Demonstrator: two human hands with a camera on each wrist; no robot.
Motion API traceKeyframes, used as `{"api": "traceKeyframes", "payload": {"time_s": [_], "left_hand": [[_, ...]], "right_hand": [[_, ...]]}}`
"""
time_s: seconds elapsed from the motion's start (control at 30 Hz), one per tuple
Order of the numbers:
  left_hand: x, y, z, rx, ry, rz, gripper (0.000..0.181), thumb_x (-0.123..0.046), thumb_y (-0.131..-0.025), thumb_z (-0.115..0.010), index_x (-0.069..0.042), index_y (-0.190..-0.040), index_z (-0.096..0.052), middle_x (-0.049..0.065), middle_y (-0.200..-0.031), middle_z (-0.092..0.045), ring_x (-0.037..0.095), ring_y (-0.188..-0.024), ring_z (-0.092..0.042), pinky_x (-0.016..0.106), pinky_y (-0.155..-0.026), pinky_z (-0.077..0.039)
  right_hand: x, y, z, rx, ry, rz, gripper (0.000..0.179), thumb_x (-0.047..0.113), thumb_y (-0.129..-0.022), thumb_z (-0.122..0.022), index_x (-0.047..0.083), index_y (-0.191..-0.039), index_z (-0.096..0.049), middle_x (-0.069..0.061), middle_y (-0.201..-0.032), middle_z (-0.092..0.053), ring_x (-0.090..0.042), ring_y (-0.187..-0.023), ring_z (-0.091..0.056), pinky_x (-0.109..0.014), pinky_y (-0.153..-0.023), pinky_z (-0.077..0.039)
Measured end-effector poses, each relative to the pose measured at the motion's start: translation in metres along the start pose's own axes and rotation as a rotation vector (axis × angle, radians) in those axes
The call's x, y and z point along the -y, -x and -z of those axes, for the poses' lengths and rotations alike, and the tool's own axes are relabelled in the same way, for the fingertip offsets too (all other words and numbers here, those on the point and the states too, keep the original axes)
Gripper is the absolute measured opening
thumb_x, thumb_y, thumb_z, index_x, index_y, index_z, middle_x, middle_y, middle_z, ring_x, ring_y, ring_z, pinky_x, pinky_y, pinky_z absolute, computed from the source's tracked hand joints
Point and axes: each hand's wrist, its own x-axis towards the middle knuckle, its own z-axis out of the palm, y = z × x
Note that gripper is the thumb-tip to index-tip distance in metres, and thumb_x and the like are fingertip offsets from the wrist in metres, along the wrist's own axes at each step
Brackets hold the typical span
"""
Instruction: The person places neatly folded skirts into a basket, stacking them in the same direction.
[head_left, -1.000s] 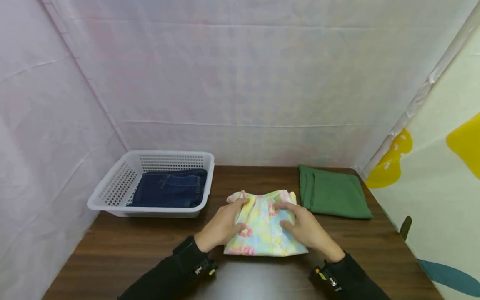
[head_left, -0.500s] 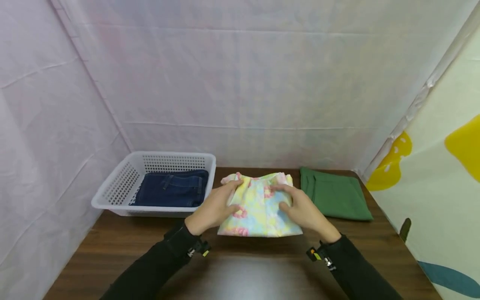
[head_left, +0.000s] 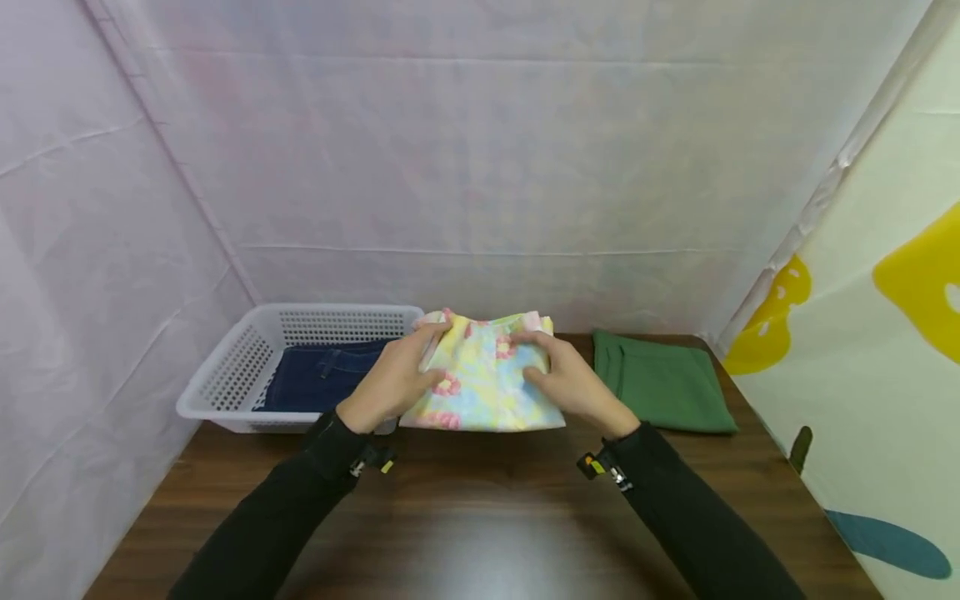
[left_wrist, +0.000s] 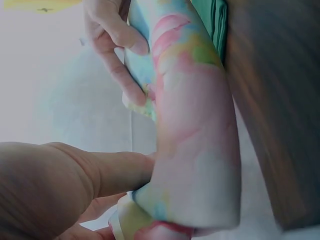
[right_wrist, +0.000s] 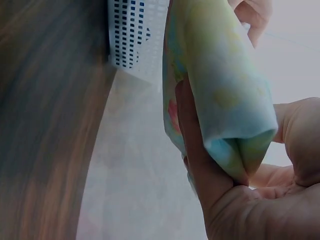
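Observation:
A folded garment [head_left: 487,383] in a pastel floral print hangs above the table, held level between both hands. On its left side my left hand [head_left: 390,375] grips it, overlapping the basket's right edge in the head view. My right hand [head_left: 573,379] grips the opposite side. In the right wrist view, a finger of the right hand [right_wrist: 255,210] reaches beneath the folded cloth [right_wrist: 227,75]. The left wrist view shows the left thumb [left_wrist: 120,170] against the garment's rolled edge [left_wrist: 195,120]; the other left fingers are partly hidden.
A white perforated basket [head_left: 225,414] stands at the back left, with folded dark blue jeans [head_left: 318,379] inside. Folded green fabric [head_left: 663,383] lies at the back right of the brown wooden table [head_left: 480,508]. White sheets [head_left: 480,167] hang behind and at the sides.
Both hands have lifted the floral garment off the table and carried it away from the body and leftward, to the basket's right edge. The jeans and green fabric stay put.

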Motion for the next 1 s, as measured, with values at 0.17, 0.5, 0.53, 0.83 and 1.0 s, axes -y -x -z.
{"api": "traceKeyframes", "payload": {"time_s": [0.17, 0.5, 0.53, 0.83, 1.0], "left_hand": [[0.011, -0.001, 0.013, 0.001, -0.030, 0.046, 0.070, -0.014, -0.097, -0.070, -0.017, -0.157, -0.033, 0.011, -0.158, -0.036, 0.035, -0.136, -0.043, 0.046, -0.101, -0.042], [0.042, -0.002, 0.041, -0.010, -0.070, 0.201, 0.069, -0.015, -0.099, -0.068, -0.020, -0.158, -0.032, 0.019, -0.151, -0.041, 0.036, -0.101, -0.059, 0.042, -0.077, -0.045], [0.045, -0.001, 0.044, -0.010, -0.082, 0.215, 0.069, -0.016, -0.099, -0.067, -0.020, -0.158, -0.033, 0.020, -0.150, -0.042, 0.034, -0.092, -0.059, 0.042, -0.072, -0.044], [0.072, 0.011, 0.074, -0.024, -0.172, 0.282, 0.067, -0.015, -0.099, -0.066, -0.016, -0.157, -0.033, 0.025, -0.128, -0.054, 0.028, -0.068, -0.048, 0.040, -0.063, -0.039], [0.088, 0.018, 0.089, -0.044, -0.155, 0.291, 0.066, -0.012, -0.098, -0.066, -0.011, -0.156, -0.035, 0.030, -0.134, -0.051, 0.032, -0.074, -0.050, 0.042, -0.066, -0.041]], "right_hand": [[0.009, -0.017, -0.009, -0.005, -0.033, -0.015, 0.042, 0.015, -0.099, -0.061, 0.023, -0.139, -0.055, 0.000, -0.133, -0.055, -0.022, -0.093, -0.056, -0.036, -0.075, -0.046], [0.034, -0.056, -0.038, -0.044, -0.120, 0.012, 0.036, 0.009, -0.093, -0.067, 0.013, -0.128, -0.059, -0.006, -0.120, -0.058, -0.022, -0.092, -0.060, -0.034, -0.074, -0.053], [0.036, -0.060, -0.041, -0.045, -0.132, 0.014, 0.036, 0.008, -0.092, -0.068, 0.012, -0.127, -0.059, -0.006, -0.121, -0.058, -0.022, -0.092, -0.060, -0.034, -0.074, -0.053], [0.053, -0.090, -0.078, 0.051, -0.194, 0.020, 0.052, 0.003, -0.087, -0.065, 0.008, -0.137, -0.052, -0.008, -0.127, -0.054, -0.021, -0.101, -0.059, -0.029, -0.080, -0.052], [0.067, -0.104, -0.096, 0.081, -0.227, 0.031, 0.057, -0.001, -0.086, -0.065, 0.006, -0.140, -0.050, -0.011, -0.129, -0.055, -0.020, -0.106, -0.058, -0.029, -0.083, -0.052]]}}
